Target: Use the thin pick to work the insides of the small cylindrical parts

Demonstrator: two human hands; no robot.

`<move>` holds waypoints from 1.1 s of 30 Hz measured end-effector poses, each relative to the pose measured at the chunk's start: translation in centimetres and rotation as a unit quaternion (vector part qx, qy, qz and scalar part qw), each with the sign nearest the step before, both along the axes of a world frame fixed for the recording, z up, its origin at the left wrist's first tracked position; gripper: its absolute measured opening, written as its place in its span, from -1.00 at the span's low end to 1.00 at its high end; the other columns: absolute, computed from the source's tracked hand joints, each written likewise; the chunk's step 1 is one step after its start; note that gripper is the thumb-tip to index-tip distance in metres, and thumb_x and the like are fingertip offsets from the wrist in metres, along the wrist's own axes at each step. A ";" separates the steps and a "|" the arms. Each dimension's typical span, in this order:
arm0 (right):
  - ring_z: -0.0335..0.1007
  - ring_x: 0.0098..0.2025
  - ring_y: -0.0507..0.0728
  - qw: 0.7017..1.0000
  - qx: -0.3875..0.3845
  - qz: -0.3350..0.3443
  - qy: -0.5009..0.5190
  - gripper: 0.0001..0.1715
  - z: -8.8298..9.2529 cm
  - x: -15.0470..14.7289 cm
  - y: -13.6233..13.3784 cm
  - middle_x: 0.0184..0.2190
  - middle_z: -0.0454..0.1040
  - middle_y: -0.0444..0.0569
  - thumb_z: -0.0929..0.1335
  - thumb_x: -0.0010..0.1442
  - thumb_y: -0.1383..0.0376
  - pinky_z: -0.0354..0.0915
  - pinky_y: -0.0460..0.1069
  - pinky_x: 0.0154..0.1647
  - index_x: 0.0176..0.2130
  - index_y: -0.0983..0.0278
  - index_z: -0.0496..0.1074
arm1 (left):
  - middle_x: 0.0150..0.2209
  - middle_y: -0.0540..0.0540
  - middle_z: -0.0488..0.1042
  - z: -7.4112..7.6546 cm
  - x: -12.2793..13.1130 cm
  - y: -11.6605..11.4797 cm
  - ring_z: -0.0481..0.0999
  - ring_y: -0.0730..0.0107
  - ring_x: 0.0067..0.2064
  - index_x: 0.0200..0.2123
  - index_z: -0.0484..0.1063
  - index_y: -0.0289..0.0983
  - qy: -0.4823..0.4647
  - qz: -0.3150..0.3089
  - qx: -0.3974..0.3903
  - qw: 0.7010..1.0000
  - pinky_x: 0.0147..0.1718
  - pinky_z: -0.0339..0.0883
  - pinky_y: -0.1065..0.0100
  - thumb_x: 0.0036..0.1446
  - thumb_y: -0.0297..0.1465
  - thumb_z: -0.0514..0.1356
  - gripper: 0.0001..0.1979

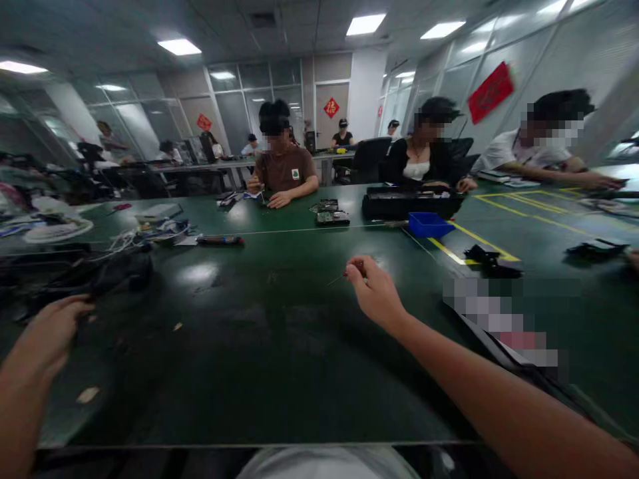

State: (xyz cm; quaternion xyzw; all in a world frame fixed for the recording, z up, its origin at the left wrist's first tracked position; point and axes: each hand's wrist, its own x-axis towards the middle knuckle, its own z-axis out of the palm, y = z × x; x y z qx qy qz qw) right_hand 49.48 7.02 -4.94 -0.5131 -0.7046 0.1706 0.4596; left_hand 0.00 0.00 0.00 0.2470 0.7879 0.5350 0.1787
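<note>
My right hand is raised over the middle of the green table, its fingers pinched on a small screwdriver. The thin shaft points to the left, and a bit of red shows at the fingertips; most of the handle is hidden. At the left edge, my left hand has its fingers curled at the near edge of a dark, blurred black object. The grip looks closed on it, though its exact kind cannot be made out.
Cables and small parts are heaped at the left back. Beyond the middle lie circuit-board units, a blue bin and a long black casing. Black parts rest at right. Several people sit around the green table.
</note>
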 end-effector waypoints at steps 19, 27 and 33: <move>0.38 -0.41 0.08 0.940 -0.060 0.106 0.320 -0.77 0.4 0.2 -0.1 -0.43 0.44 -0.12 0.33 0.26 0.10 0.33 0.03 -0.32 -0.28 0.21 0.41 | -0.05 -0.09 0.53 -4.3 29.0 7.3 0.51 0.28 -0.04 -0.03 0.47 -0.23 0.072 -0.605 0.043 0.791 0.08 0.31 0.21 0.04 -0.57 0.27 -0.62; 0.40 -0.38 0.10 0.964 -0.026 0.068 0.256 -0.77 0.2 -0.1 -0.2 -0.42 0.46 -0.09 0.32 0.29 0.11 0.34 0.05 -0.29 -0.27 0.22 0.40 | 0.02 -0.08 0.51 -7.6 29.8 7.1 0.48 0.28 0.05 0.06 0.44 -0.19 0.083 -0.574 0.098 0.808 0.14 0.29 0.21 0.12 -0.54 0.26 -0.58; 0.46 -0.34 0.11 0.981 0.014 0.043 0.190 -0.79 0.2 -0.4 -0.7 -0.38 0.50 -0.06 0.29 0.32 0.14 0.37 0.04 -0.27 -0.23 0.22 0.38 | 0.06 -0.05 0.51 -7.0 29.2 6.9 0.45 0.27 0.11 0.05 0.47 -0.19 0.127 -0.558 0.097 0.814 0.20 0.23 0.21 0.11 -0.54 0.27 -0.59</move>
